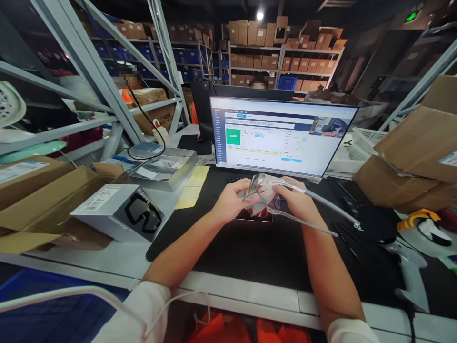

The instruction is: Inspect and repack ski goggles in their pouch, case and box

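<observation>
Clear-framed glasses (263,183) are held up between my two hands above the black desk mat (250,257). My left hand (233,200) pinches the lens end on the left side. At the other side of the lenses, my right hand (291,193) has its fingers closed on the frame. Both temple arms stretch out to the right, unfolded, past my right forearm. Part of a keyboard (233,180) shows behind my hands, below the lit monitor (274,138). A flat item with a red patch, under the glasses, is mostly hidden.
Left stand a grey box with a goggles picture (117,209), an open cardboard carton (57,205), a grey tray (167,169) and yellow paper sheets (193,188). Right lie a barcode scanner (410,271), a tape dispenser (426,233), a thin pen-like tool (350,245) and cardboard boxes (410,166).
</observation>
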A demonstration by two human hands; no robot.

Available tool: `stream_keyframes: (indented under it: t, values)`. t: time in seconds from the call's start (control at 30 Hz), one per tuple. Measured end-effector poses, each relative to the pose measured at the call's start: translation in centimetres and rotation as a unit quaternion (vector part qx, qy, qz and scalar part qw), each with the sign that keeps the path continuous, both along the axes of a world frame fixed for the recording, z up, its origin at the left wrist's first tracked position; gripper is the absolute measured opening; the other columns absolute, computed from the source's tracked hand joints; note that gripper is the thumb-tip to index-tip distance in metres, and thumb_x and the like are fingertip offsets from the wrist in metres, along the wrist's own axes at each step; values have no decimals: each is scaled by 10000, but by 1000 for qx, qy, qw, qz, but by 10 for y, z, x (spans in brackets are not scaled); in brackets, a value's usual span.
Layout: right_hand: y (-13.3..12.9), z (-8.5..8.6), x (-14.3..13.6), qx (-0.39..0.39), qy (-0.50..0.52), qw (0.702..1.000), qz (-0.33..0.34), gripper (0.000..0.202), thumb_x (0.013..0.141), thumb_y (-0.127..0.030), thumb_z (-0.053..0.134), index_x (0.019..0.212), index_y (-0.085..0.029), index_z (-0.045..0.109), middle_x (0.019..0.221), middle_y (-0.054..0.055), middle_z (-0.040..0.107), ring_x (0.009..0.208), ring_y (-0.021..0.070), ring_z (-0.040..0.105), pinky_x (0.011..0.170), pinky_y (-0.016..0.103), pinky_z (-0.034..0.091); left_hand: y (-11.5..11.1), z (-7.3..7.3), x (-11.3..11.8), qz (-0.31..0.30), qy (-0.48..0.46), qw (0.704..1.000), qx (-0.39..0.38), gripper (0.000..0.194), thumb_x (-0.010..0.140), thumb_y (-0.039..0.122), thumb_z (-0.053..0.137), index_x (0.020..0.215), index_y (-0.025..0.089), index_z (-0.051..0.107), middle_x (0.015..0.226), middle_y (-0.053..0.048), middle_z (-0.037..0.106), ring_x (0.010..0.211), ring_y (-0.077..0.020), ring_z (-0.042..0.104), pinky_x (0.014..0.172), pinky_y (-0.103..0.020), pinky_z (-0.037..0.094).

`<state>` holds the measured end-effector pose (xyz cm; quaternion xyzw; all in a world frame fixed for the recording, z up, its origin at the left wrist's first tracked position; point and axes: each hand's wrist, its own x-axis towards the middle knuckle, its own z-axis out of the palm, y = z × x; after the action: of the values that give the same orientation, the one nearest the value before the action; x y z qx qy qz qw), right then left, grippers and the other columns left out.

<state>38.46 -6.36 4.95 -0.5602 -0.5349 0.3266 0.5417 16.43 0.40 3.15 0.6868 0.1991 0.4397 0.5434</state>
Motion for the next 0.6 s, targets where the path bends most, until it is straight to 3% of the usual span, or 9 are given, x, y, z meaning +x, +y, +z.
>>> stream_keyframes:
  t: [0.1,0.2,0.37,0.43,0.5,0.6]
  values:
    - [-2,7,0,14,-40,999,-18,348,838,-565,799,728,-241,735,769,55,747,792,257,682,749,394,587,2,5,-4,6,7,1000,11,635,782,777,944,1030,193,910,1036,-109,817,901,-251,775,803,-354,634]
    - [-4,11,6,19,-78,996,-29,306,849,-515,750,712,-242,753,772,62,770,809,267,703,774,397,590,5,8,-7,22,21,1000,4,645,727,774,981,999,193,911,1082,-120,827,978,-278,778,886,-380,634]
    - [-7,8,21,27,-122,988,-92,277,891,-437,724,958,-212,870,853,68,807,808,261,713,831,419,583,7,5,-7,14,26,1000,-4,646,708,752,1003,1019,193,909,1123,-124,836,1056,-294,774,955,-380,608]
    - [-9,7,24,35,-114,991,-62,326,910,-458,732,1066,-209,872,836,50,785,779,243,691,793,395,576,7,2,-6,14,1,1000,-19,651,708,760,1000,1011,193,896,1098,-112,829,1034,-275,765,944,-368,604]
    - [-11,6,26,29,-104,994,14,384,926,-508,762,1155,-215,858,877,44,790,791,233,697,764,367,577,6,-1,-4,11,-28,999,-42,660,697,759,1008,1009,190,885,1049,-98,820,984,-249,753,900,-346,602]
    - [-12,5,23,-16,-138,982,131,358,927,-520,810,1120,-221,854,911,43,803,799,222,719,731,331,572,6,-3,-2,-11,-62,995,-78,668,669,735,1034,1005,180,877,969,-77,796,861,-199,721,786,-298,583]
